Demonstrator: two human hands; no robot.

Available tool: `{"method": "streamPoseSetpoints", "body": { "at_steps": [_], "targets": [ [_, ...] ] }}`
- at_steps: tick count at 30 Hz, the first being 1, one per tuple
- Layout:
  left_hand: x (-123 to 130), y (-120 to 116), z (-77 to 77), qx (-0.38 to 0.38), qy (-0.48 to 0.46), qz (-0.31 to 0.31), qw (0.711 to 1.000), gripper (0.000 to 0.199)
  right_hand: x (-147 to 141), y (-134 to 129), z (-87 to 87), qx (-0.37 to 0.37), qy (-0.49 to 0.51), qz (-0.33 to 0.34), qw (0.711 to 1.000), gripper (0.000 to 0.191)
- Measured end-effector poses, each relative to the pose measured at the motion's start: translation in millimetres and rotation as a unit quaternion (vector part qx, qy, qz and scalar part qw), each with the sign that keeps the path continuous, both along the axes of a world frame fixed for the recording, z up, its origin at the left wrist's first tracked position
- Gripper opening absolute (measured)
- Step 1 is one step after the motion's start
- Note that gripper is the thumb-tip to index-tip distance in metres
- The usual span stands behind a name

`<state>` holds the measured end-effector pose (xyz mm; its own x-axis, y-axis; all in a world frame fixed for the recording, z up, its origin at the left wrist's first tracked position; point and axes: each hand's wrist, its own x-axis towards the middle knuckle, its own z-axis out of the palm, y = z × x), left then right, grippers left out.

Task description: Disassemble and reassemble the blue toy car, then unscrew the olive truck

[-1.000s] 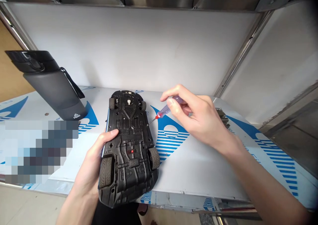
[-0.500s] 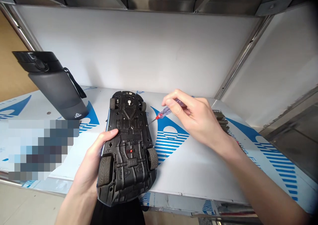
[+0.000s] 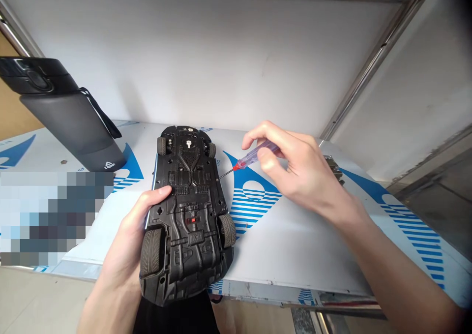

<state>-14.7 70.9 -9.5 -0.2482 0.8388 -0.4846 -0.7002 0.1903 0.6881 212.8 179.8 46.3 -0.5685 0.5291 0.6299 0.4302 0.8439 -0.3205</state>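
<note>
My left hand (image 3: 131, 235) is shut on a black plastic toy car (image 3: 188, 211), which it holds upside down with its underside facing up, its rubber-tyred wheels showing. The fingers wrap the car's left edge and the thumb lies across its underside. My right hand (image 3: 300, 176) pinches a small screwdriver (image 3: 256, 154) with a translucent purple handle and red collar. Its thin metal shaft reaches the car's right edge, but I cannot tell whether it touches. The car's top side is hidden.
A dark grey bottle (image 3: 70, 115) with a black lid and strap stands at the left on a white table (image 3: 291, 245) with blue printed graphics. A blurred patch covers the table's left front. A metal object (image 3: 334, 169) sits behind my right hand.
The whole scene has shifted up and slightly left in the view. Both hands keep the same hold, and the screwdriver stays beside the car's right edge.
</note>
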Motion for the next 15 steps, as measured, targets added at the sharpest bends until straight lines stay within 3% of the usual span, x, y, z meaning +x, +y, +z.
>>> {"method": "streamPoseSetpoints", "body": {
  "at_steps": [7, 10, 15],
  "targets": [
    [-3.3, -0.1, -3.5, 0.004, 0.0, -0.005, 1.0, 0.053, 0.6, -2.2, 0.7, 0.027, 0.001, -0.04, 0.999, 0.03],
    [-2.3, 0.3, -2.4, 0.0, 0.001, -0.005, 1.0, 0.05, 0.8, -2.1, 0.7, 0.056, -0.011, -0.021, 0.998, 0.024],
    [1.7, 0.5, 1.0, -0.001, 0.007, 0.021, 1.0, 0.044, 0.0, -2.8, 0.8, 0.019, 0.001, -0.029, 0.999, 0.03]
  ]
}}
